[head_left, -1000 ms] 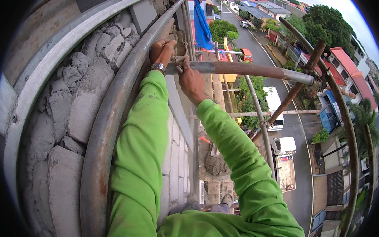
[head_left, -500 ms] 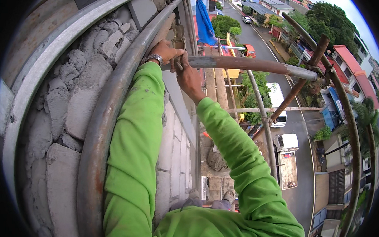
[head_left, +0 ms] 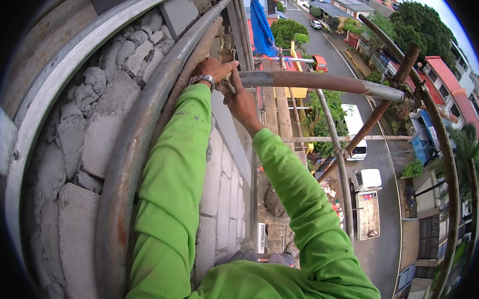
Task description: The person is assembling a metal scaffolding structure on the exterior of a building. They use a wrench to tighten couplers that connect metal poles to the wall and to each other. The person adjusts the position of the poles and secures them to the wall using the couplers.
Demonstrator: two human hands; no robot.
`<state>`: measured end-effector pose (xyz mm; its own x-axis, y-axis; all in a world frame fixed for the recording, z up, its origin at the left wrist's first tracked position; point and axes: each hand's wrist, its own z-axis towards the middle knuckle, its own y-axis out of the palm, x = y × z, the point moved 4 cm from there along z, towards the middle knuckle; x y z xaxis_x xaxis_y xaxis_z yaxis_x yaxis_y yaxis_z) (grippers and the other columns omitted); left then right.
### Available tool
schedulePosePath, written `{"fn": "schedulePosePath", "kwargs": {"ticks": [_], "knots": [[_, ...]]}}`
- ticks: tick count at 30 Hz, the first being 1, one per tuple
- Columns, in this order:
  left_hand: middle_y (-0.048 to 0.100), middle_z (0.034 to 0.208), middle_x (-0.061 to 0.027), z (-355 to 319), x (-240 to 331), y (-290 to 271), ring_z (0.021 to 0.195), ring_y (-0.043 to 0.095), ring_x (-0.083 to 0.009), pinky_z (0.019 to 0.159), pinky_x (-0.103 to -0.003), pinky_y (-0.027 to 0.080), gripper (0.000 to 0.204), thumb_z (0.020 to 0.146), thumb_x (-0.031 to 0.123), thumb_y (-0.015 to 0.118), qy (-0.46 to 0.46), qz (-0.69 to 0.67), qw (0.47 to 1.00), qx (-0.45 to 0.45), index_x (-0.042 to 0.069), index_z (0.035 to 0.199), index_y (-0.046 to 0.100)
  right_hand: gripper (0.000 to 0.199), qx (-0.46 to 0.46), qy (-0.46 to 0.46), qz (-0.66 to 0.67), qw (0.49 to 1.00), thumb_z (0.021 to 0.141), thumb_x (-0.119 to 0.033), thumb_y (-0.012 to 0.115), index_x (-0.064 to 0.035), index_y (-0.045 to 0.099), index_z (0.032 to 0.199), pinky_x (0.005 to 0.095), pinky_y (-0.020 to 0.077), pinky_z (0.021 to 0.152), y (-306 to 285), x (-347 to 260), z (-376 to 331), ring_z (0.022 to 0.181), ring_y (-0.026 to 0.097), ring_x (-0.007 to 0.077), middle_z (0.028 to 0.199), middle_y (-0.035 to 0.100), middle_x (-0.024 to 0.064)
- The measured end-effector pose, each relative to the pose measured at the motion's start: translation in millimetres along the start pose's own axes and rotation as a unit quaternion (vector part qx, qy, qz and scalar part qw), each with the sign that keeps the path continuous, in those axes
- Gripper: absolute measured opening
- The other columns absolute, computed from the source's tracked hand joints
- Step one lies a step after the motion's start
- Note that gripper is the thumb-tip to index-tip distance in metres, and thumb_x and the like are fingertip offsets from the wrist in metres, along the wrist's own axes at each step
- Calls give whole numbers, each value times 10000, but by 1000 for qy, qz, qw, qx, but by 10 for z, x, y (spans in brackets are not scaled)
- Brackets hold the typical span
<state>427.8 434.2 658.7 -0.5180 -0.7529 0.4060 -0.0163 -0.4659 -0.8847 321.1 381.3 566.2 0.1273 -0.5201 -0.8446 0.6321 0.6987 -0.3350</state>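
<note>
Drawn left hand [head_left: 215, 69] across since a second ago, from the flank of the metal clamp [head_left: 226, 48] to just on its near side; kept right hand [head_left: 244, 102] close by, with index finger raised. Now brought together at the fingertips, right beside the near end of the clamp, perhaps to reach one small part from two sides. Cannot tell what the left grip is clamped on, if anything: bent at the fingers, with index stretched toward the right hand and underside hidden. Cannot tell the right grip either; bent at thumb and fingers, too covered to show anything between.

Find the clamp up ahead at the joint, beside a rusty pipe [head_left: 203, 48] and near the wall-side part of a crosswise pipe [head_left: 315, 82]. Probably placed there to tie pipes together, judging by shape and position. Follow the crosswise pipe rightward to a meeting with a slanting rusty pole [head_left: 373, 118], likely set at that angle for bracing. Note a thick grey pipe [head_left: 119, 187] running between the left sleeve [head_left: 172, 173] and broken blocks [head_left: 108, 124]. See blockwork [head_left: 223, 194] below, between both arms, and planks [head_left: 283, 117] farther out, apparently laid for standing. Worn on the left wrist: a metal watch [head_left: 204, 80].
</note>
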Motion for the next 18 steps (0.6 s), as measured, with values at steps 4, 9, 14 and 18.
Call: {"fn": "schedulePosePath", "kwargs": {"ticks": [4,9,14,18], "knots": [[661,721,-201,-1,18,-1,677,675,-287,629,-354,526,755,685,566,675,39,-4,999,-15,-126,982,617,787,4,14,-23,1000,890,-246,578,-181,69,1487,516,450,627,24,-66,-99,730,615,435,819,648,248],[638,962,-256,-46,89,37,749,676,-302,536,-352,534,807,690,482,696,8,-44,996,-77,-130,1171,481,613,113,14,17,993,887,-223,591,-128,248,1385,493,452,628,40,-42,-255,735,620,419,820,648,249],[502,1227,-350,-13,96,-8,1105,569,-387,889,-386,495,922,677,414,691,60,-107,990,-75,-119,1317,296,300,153,12,143,978,870,-242,643,-36,564,1074,425,460,627,162,155,-238,685,629,347,776,646,193],[489,1242,-333,60,86,27,1035,605,-378,703,-401,543,989,672,374,723,35,-80,992,-89,-111,1360,202,275,128,8,235,964,897,-280,625,-6,602,918,336,452,600,242,300,-229,613,568,202,720,601,86]]}}
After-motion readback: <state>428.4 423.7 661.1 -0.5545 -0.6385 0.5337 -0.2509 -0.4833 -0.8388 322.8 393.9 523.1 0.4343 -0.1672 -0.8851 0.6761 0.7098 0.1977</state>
